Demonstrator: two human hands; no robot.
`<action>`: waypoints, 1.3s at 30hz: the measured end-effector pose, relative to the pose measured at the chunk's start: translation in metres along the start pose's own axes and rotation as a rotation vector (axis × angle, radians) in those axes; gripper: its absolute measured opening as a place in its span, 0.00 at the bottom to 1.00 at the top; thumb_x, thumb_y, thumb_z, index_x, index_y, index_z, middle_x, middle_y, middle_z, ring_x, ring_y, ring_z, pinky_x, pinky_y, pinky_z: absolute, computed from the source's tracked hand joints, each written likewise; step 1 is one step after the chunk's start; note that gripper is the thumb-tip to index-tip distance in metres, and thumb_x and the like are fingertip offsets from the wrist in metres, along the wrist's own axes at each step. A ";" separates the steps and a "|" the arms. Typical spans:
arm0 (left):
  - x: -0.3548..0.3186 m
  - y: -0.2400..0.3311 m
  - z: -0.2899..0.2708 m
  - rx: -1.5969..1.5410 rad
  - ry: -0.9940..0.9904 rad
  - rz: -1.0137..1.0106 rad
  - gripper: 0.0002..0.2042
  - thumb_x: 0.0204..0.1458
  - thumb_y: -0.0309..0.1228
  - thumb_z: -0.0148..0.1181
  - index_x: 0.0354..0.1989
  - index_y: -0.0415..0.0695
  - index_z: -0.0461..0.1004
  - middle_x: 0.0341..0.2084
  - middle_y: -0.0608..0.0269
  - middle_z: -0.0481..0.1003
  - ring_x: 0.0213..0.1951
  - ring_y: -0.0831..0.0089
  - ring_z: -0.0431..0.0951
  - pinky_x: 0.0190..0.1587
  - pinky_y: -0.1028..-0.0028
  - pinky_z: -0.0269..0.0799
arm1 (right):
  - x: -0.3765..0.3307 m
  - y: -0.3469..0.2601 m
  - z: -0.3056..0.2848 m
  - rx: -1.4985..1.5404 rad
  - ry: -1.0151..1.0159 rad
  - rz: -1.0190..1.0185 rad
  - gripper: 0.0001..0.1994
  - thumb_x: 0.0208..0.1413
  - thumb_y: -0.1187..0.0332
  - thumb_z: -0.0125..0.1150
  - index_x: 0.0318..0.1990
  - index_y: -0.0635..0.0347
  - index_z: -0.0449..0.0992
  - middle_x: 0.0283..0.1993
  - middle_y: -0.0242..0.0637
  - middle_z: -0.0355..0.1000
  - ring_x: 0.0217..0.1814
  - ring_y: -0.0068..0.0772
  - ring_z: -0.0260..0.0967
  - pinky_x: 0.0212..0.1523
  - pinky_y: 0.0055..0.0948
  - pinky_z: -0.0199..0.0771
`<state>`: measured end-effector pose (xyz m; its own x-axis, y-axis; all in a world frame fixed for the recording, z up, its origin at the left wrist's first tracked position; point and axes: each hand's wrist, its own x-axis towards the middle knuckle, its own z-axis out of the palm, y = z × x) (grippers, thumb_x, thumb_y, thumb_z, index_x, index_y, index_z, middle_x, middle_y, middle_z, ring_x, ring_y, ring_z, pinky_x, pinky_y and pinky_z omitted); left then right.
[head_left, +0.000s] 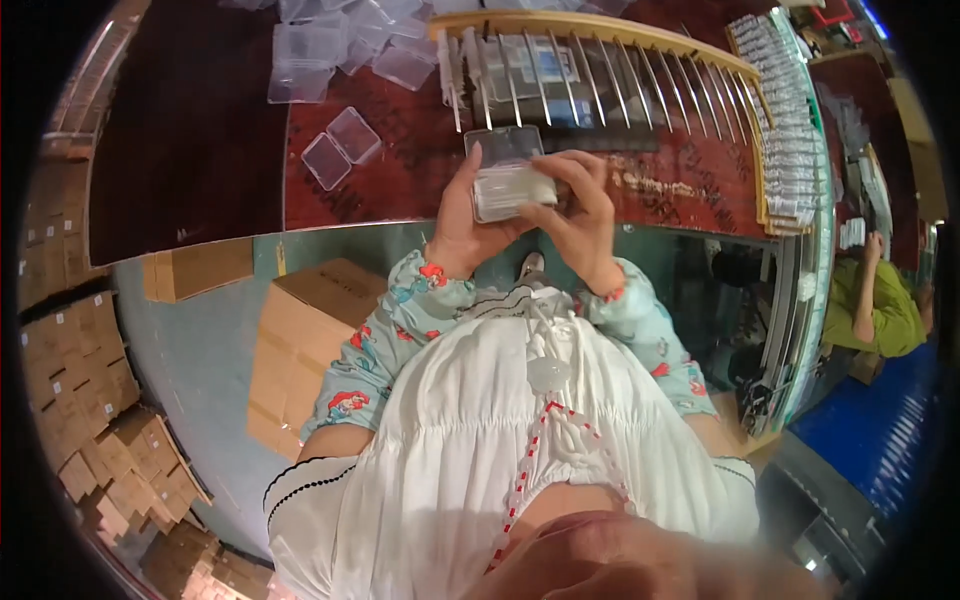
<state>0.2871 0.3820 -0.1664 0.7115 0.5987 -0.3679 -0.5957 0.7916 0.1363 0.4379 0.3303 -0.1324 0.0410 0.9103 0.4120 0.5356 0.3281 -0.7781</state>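
Clear plastic is what the fingers are closed on: a small transparent case [510,178], lid swung open toward the far side, is gripped between both hands just past the near edge of the dark red table [400,160]. The left hand [462,225] is wrapped under and along the case's left side, thumb raised against the lid's left edge, fingers curled together beneath. The right hand [580,215] is clamped on from the right, its fingers [560,165] bent over the top of the pale contents stacked inside the case. Both wrists are covered by light blue patterned sleeves [400,320].

Just beyond the case, a wooden rack with metal dividers [600,70] is seen standing on the table, more clear cases slotted into it. Further left, an open empty case [341,148] is lying flat, and a loose heap of clear cases [330,50] is piled at the far left. Along the right edge of the table, a long row of small packed items [785,130] is lined up.

Below the table on the left, a brown cardboard box [300,330] is set on the floor, and flattened cartons [90,400] are stacked at the far left. At the right, another person in a green top [870,305] is seated.
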 end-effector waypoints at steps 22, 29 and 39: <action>0.069 -0.098 0.044 -0.066 0.108 -0.391 0.39 0.55 0.64 0.46 0.58 0.36 0.61 0.54 0.47 0.68 0.54 0.47 0.71 0.56 0.49 0.70 | -0.075 0.043 -0.118 0.458 0.089 0.247 0.12 0.45 0.72 0.70 0.39 0.62 0.78 0.48 0.37 0.75 0.47 0.29 0.73 0.46 0.29 0.73; 0.100 -0.152 0.080 1.262 -0.282 0.423 0.20 0.63 0.33 0.51 0.60 0.38 0.60 0.51 0.55 0.70 0.52 0.65 0.73 0.54 0.65 0.72 | -0.106 0.070 -0.164 0.691 0.457 0.476 0.09 0.51 0.78 0.65 0.41 0.66 0.76 0.51 0.41 0.73 0.50 0.28 0.70 0.52 0.29 0.70; 0.100 -0.141 0.100 0.939 -0.222 -0.167 0.16 0.63 0.38 0.52 0.46 0.35 0.72 0.37 0.63 0.75 0.38 0.79 0.75 0.45 0.75 0.74 | -0.113 0.073 -0.182 0.896 0.318 0.604 0.17 0.58 0.66 0.62 0.51 0.61 0.66 0.44 0.31 0.69 0.43 0.18 0.67 0.41 0.21 0.71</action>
<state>0.4794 0.3420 -0.1305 0.8712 0.4028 -0.2806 -0.0100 0.5859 0.8103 0.6260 0.2054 -0.1490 0.3699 0.9176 -0.1455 -0.4388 0.0345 -0.8979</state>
